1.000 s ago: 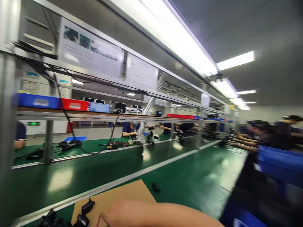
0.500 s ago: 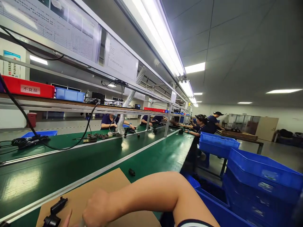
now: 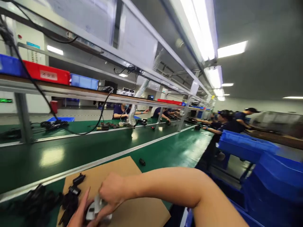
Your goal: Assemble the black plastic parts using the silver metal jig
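Over a brown cardboard sheet (image 3: 142, 211), my right hand (image 3: 115, 192) is closed round a light grey-white part (image 3: 96, 208). My left hand (image 3: 80, 211) rests against the left side of the same part, its thumb raised and its other fingers mostly hidden at the bottom edge. Black cylindrical pieces (image 3: 79, 179) lie on the cardboard just left of my hands. A blurred heap of black parts (image 3: 35, 205) sits farther left on the green surface. One small black piece (image 3: 142, 162) lies beyond the cardboard.
Blue bins (image 3: 274, 186) are stacked at the right. A shelf (image 3: 82, 91) above the bench holds a red bin (image 3: 47, 73) and blue bins. Black cables (image 3: 54, 124) hang down and lie behind. Several people work farther along the green line.
The view has swung left and down, so the scene sits farther right. The grey-white part between my hands now shows, and the black heap at the left has come into view.
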Action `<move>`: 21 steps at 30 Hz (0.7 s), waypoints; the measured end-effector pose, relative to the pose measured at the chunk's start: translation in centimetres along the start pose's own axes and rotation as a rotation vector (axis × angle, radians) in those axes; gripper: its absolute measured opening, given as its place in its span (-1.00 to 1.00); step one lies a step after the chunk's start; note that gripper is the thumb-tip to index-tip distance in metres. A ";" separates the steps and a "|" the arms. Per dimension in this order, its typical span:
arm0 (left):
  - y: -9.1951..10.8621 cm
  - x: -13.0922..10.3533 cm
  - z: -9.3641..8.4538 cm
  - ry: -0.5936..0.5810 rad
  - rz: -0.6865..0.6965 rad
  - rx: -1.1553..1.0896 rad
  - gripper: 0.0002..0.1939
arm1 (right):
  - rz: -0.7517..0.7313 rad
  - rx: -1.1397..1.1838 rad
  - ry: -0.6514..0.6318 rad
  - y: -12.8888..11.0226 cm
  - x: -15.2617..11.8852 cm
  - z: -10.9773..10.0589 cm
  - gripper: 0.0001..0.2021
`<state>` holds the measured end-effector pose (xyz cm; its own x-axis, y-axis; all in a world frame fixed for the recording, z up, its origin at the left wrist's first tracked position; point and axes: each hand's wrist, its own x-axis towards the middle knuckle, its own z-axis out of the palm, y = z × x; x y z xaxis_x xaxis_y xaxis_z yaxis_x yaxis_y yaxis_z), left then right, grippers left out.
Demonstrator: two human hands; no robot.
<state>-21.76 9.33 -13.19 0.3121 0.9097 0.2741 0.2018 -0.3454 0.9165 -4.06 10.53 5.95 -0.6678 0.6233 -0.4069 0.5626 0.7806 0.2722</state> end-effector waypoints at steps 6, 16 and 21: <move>3.0 -0.9 -1.1 -0.060 -0.091 0.073 -0.01 | -0.506 -0.326 0.256 2.6 -1.0 -0.2 -0.82; 4.7 -0.9 -1.2 -0.102 -0.126 0.002 0.06 | -0.119 -0.040 0.121 -0.9 0.0 0.5 -0.64; 4.4 -1.1 -1.3 -0.104 -0.144 0.008 0.06 | -0.059 -0.075 0.143 -1.5 -1.2 0.0 -0.56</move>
<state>-22.42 7.06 -9.06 0.3734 0.9214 0.1080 0.2584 -0.2151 0.9418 -4.14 8.60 6.01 -0.7644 0.5720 -0.2974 0.4857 0.8143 0.3179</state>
